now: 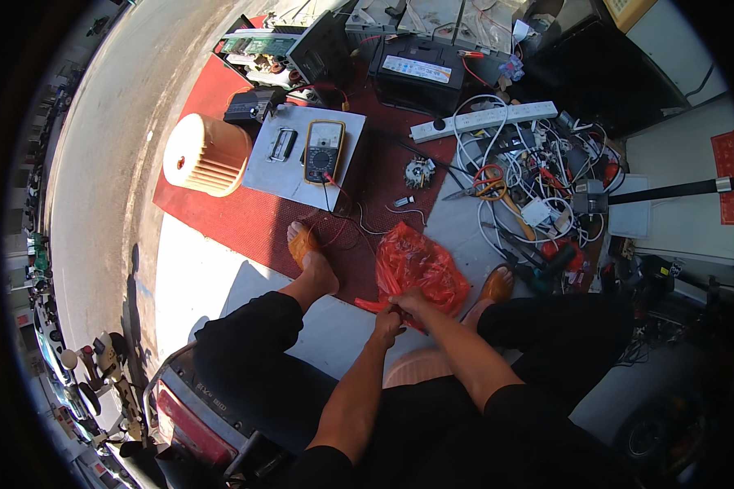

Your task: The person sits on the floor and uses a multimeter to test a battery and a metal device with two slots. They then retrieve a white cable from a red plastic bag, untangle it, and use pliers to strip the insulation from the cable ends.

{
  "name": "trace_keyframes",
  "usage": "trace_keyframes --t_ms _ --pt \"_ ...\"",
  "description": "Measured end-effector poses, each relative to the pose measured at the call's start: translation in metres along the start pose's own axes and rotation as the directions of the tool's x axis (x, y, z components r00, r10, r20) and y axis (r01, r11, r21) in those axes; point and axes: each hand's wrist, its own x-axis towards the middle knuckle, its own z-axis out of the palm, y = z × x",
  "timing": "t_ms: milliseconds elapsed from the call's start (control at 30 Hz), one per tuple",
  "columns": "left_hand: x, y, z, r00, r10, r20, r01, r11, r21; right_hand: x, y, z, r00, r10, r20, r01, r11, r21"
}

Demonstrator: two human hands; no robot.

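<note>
Red-orange crinkled plastic bag pinched at its near edge by both hands: left hand clenched on the bag's lower rim, right hand gripping just beside it, probably to pull the mouth apart. Resting low between the knees, on the pale floor beside a red mat. Farther out, yellow handheld multimeter flat on a grey metal panel, dial up for reading; cream ribbed fan drum to its left.

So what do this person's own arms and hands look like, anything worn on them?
Both forearms are bare from about the elbow down, coming out of short black sleeves. The left hand and right hand wear no gloves; no watch, ring or wristband shows at this size. Black trousers cover the legs.
</note>
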Motion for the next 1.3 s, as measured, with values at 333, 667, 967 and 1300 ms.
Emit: trace_keyframes --t_ms 333,667,967,1300 --pt "-0.017 0.054 0.042 0.382 0.920 0.086 -0.766 0.264 0.586 -0.114 -0.086 -0.061 0.491 -0.735 -0.468 0.547 0.678 -0.490" --pt "-0.142 0.097 0.088 0.207 0.977 0.044 -0.640 0.101 0.762 -0.256 -0.085 -0.127 0.730 -0.533 -0.427 0.682 0.540 0.492" --pt "-0.171 0.124 0.061 0.170 0.983 0.067 -0.815 0.102 0.570 -0.279 -0.086 -0.168 0.735 -0.603 -0.310 0.557 0.276 0.783" --pt "-0.164 0.110 0.077 0.172 0.921 0.349 -0.985 0.154 0.079 -0.304 -0.066 -0.133 0.669 -0.726 -0.161 0.554 0.342 0.759"
